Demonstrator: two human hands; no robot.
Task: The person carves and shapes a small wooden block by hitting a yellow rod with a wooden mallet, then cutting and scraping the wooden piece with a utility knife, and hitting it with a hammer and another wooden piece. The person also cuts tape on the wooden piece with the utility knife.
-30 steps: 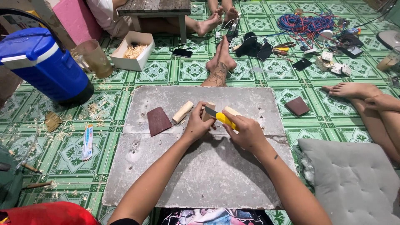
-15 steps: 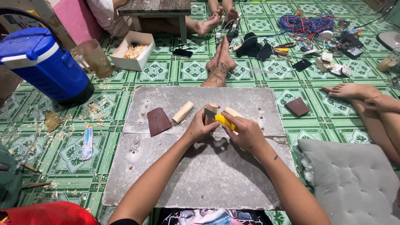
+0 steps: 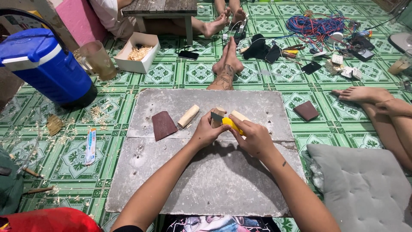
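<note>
Gripping a yellow knife (image 3: pixel 227 123), blade pointing left, right hand (image 3: pixel 254 137) faces left hand (image 3: pixel 209 131) pinching wood (image 3: pixel 218 115)

Both forearms reach forward, left hand (image 3: pixel 209 131) and right hand (image 3: pixel 254 138) curled close together.

- A green patterned tile floor (image 3: pixel 163 73) spreads around the grey slab (image 3: pixel 240 193).
- Beyond the slab stands a low wooden table (image 3: pixel 159 6).
- Right of the slab lies a grey cushion (image 3: pixel 365 189).
</note>
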